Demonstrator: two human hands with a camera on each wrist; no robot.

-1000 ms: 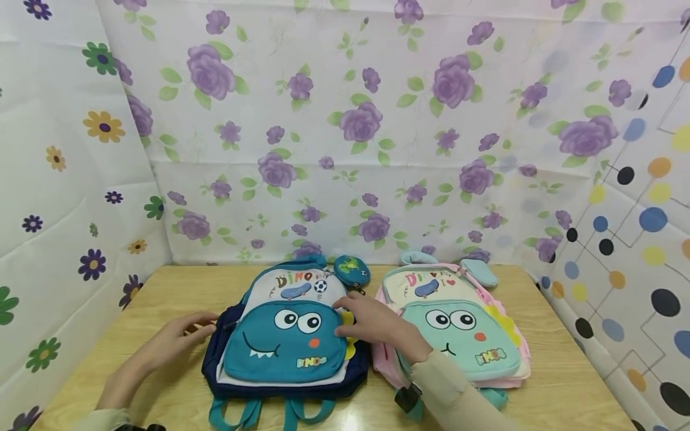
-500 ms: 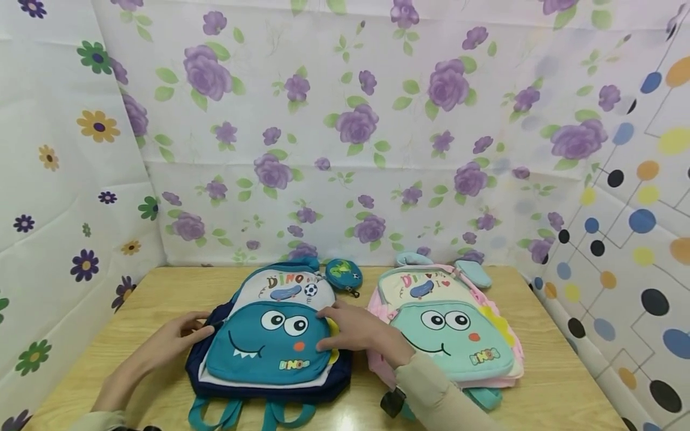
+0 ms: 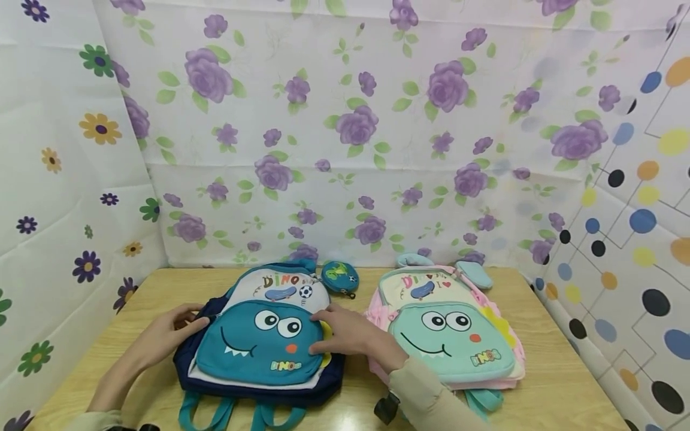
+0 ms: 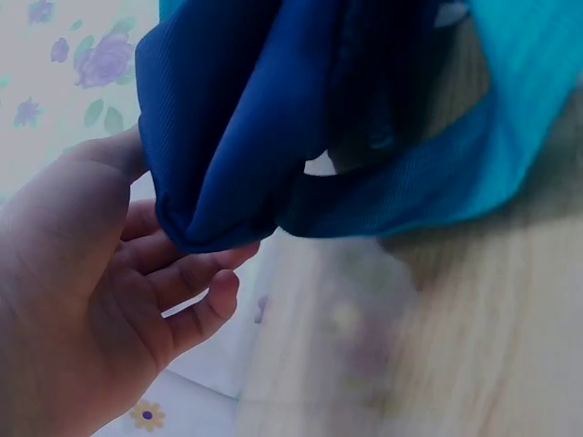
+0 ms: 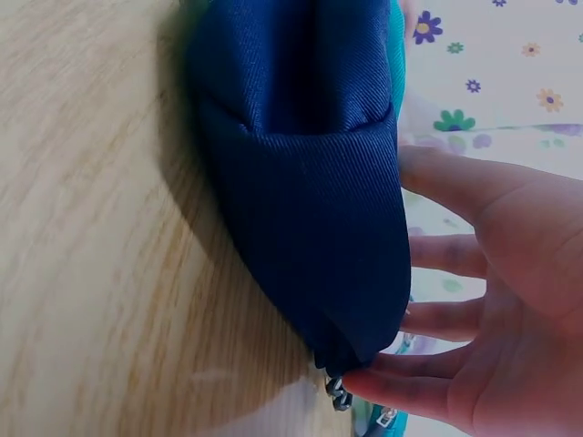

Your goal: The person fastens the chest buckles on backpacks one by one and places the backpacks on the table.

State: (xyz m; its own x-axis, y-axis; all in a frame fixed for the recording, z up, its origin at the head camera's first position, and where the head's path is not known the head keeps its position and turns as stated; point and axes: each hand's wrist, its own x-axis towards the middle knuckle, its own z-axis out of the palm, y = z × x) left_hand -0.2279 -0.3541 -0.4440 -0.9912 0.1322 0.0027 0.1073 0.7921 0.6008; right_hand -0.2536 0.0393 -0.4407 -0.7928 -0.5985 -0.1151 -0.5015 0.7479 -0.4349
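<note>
Backpack (image 3: 261, 335) slid left — ribbed sides (image 5: 310, 209), arched pocket (image 3: 248, 344)

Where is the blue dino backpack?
In the head view, the blue dino backpack lies on the table, left of the mint-and-pink backpack, between the left hand and the right hand.

Blue bag (image 3: 253, 344) in matt cloth on a wood-grained counter (image 3: 544, 359)
Its navy side (image 5: 319, 218) shows fine ribbed weave, with a metal chain (image 5: 339, 393) at one end; its strap (image 4: 392, 202) is flat webbing. Right of the blue bag, the mint bag (image 3: 450, 344) is matt cloth; behind, the backdrop (image 3: 318, 129) is creased cloth; in front, the smooth counter shines.
</note>
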